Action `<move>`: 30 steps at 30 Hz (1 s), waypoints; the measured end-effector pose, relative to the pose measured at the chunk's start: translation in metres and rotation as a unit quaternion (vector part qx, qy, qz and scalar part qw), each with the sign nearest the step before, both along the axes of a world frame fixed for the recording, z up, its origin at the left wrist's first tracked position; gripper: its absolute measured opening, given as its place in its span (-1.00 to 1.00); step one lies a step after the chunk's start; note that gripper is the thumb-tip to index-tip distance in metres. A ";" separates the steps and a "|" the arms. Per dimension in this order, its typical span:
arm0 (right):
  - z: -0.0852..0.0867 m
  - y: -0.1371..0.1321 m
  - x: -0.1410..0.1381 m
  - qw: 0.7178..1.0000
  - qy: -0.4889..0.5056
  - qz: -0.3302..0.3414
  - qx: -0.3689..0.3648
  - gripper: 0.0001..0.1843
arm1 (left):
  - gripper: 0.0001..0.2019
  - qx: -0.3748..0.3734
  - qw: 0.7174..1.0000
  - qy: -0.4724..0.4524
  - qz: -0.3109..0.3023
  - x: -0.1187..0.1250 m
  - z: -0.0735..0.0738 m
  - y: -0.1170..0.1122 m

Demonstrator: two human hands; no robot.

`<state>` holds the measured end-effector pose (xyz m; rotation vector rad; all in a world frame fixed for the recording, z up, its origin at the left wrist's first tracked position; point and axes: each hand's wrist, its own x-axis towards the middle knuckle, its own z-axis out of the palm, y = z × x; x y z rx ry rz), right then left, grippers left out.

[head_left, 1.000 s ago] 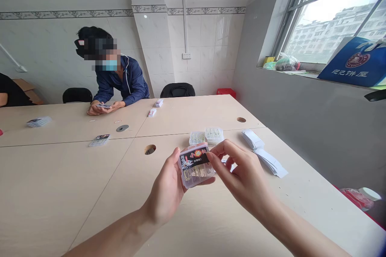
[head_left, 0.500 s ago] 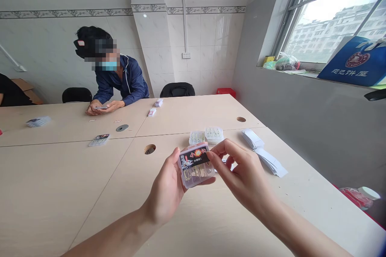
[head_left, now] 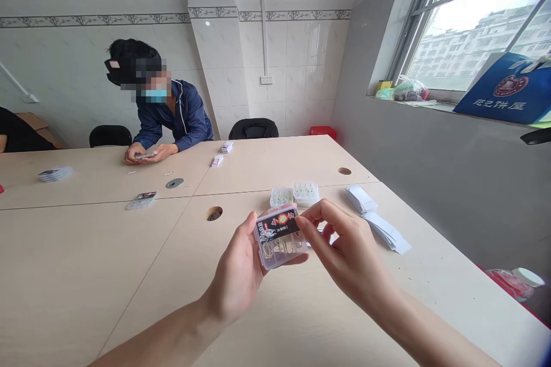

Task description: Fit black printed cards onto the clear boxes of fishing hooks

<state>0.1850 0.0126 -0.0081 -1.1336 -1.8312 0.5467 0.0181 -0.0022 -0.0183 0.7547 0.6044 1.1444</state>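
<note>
My left hand (head_left: pixel 236 266) holds a small clear plastic box (head_left: pixel 279 258) tilted up toward me, thumb on its left edge and fingers behind it. Fish hooks (head_left: pixel 287 245) show through the lid. Across the upper part of the lid lies a black label (head_left: pixel 278 228) with red and white characters. My right hand (head_left: pixel 350 241) is closed in a pinch at the label's right end, thumb and forefinger together. Just past the held box stand clear boxes of hooks (head_left: pixel 305 190), partly hidden by my hands.
Stacks of white cards (head_left: pixel 387 232) lie to the right on the table (head_left: pixel 172 298). Across the table a person (head_left: pixel 185 112) holds a small flat item. A labelled box (head_left: pixel 143 200) and a round cable hole (head_left: pixel 214 214) are left of centre. A blue bag (head_left: pixel 503 89) stands on the sill.
Almost nothing differs. Both hands keep the same place on the box and its label; the whole view has shifted very slightly.
</note>
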 end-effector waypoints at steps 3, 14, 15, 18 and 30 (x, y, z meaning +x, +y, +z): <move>0.000 0.000 0.000 1.000 -0.001 0.000 -0.001 -0.77 | -0.52 -0.002 1.000 0.000 0.002 0.000 0.000 -0.001; 0.001 0.000 0.000 1.000 -0.003 0.001 0.000 -0.76 | -0.52 -0.012 1.000 0.001 0.004 0.001 0.001 0.000; 0.001 -0.001 0.000 1.000 -0.004 0.002 -0.001 -0.77 | -0.53 -0.012 1.000 0.001 0.003 0.001 0.001 0.000; 0.002 -0.001 0.000 1.000 -0.006 0.003 0.002 -0.77 | -0.53 -0.012 1.000 0.000 0.004 0.001 0.002 0.000; 0.002 -0.001 0.000 1.000 -0.010 0.004 0.003 -0.76 | -0.52 -0.018 1.000 0.009 0.008 0.001 0.001 -0.001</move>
